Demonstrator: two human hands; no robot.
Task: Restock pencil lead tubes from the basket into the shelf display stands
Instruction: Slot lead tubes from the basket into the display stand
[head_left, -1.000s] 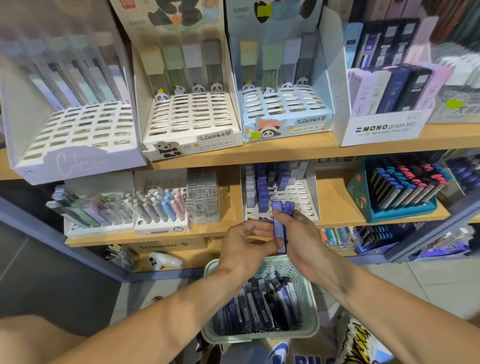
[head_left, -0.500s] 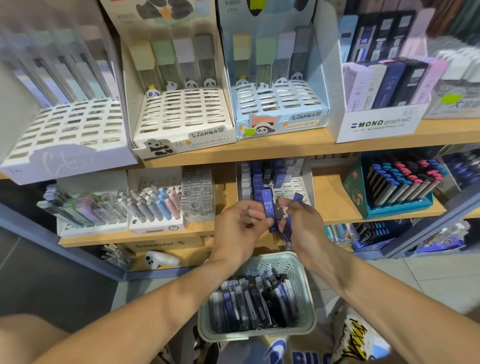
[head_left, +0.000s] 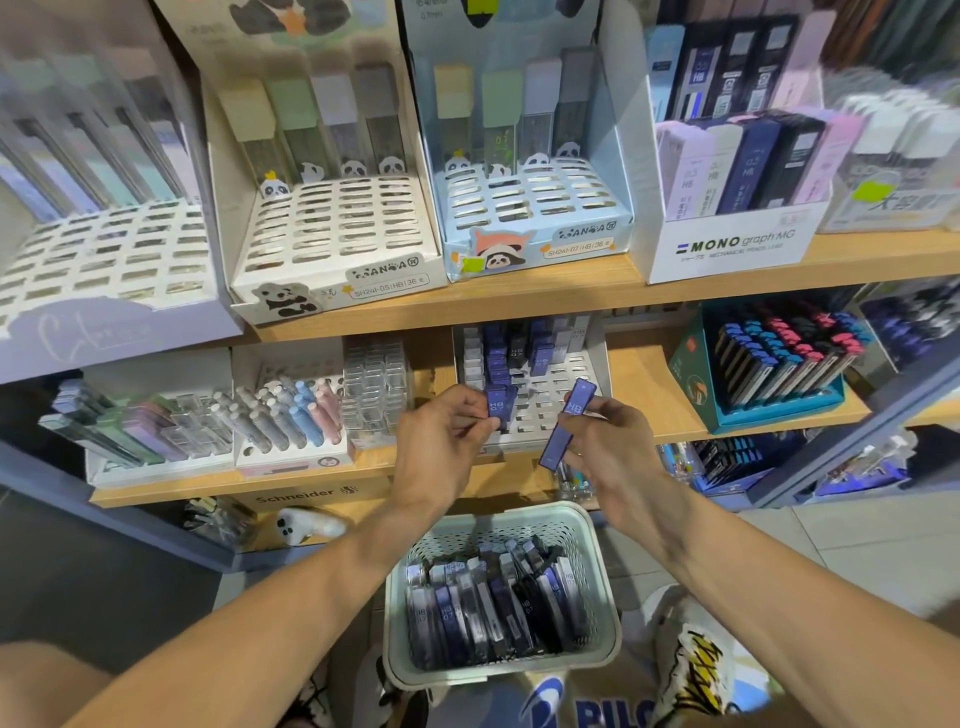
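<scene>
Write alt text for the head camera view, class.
Each hand, left hand and right hand, holds a blue lead tube before a white slotted stand on a wooden shelf; below, a pale basket holds more tubes.

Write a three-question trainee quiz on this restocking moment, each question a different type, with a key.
1. True or false: the left hand holds a blue lead tube at the white slotted stand.
2. The right hand holds: A) nothing B) a blue lead tube C) the basket.
3. Fill in: the green basket below the hands holds more lead ____.

Key: 1 true; 2 B; 3 tubes.
</scene>
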